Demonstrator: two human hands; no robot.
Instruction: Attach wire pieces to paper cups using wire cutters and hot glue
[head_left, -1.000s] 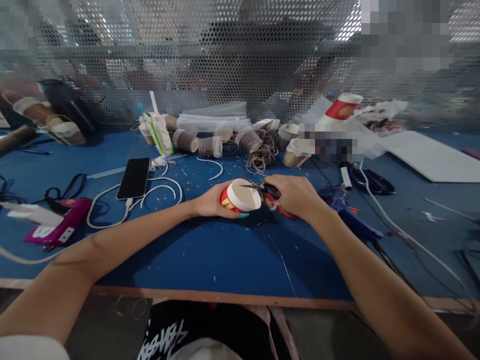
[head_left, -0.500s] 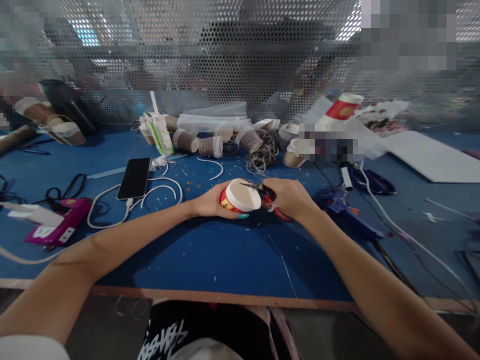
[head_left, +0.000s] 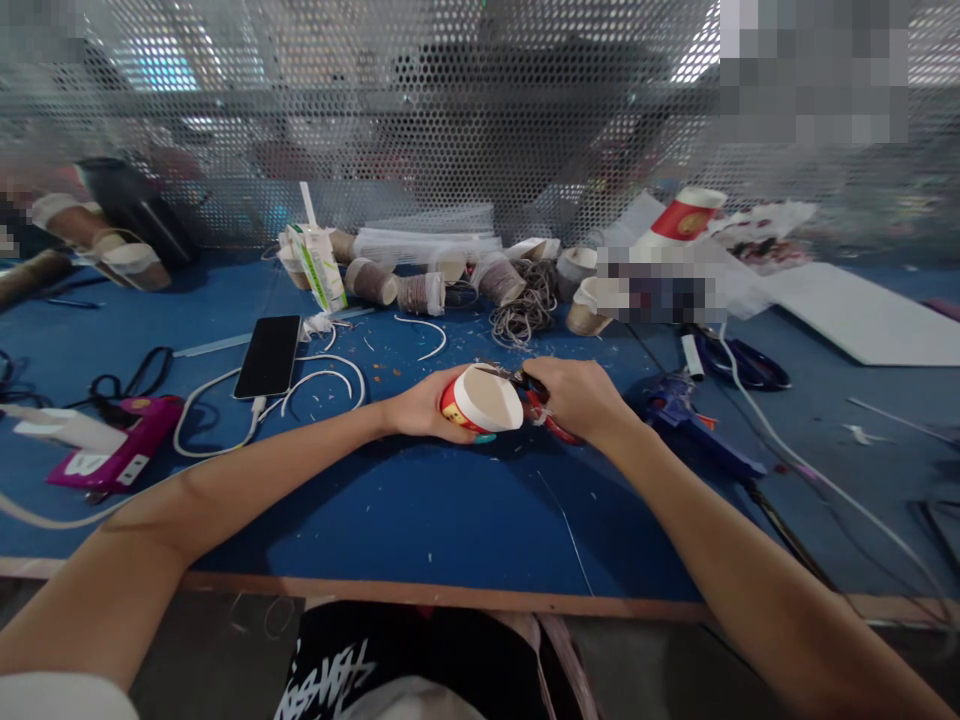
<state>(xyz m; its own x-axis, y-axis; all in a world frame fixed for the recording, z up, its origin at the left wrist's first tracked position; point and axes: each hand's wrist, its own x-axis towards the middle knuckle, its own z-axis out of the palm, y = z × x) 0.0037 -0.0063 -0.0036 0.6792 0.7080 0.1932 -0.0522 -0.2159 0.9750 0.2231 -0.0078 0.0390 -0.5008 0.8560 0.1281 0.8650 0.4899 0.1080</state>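
Note:
My left hand (head_left: 427, 405) is wrapped round a red and white paper cup (head_left: 491, 400), tilted so that its pale open mouth faces me and to the right. A teal nail shows under the cup's near side. My right hand (head_left: 577, 395) grips a pair of scissors (head_left: 546, 412) with red and dark handles. Their dark blades lie at the far rim of the cup, pointing left. Whether the blades are apart I cannot tell.
A black phone (head_left: 268, 357) with a white cable and a purple power strip (head_left: 124, 445) lie left. Cord-wrapped cups (head_left: 371, 283) and a tangle of grey cord (head_left: 525, 305) sit behind. On the right are a blue glue gun (head_left: 694, 425), blue-handled scissors (head_left: 742, 360) and a white board (head_left: 870, 315).
The cup has turned a little in my left hand, its mouth now tipped more toward me and the right. The scissors stay at its rim, almost in the same place.

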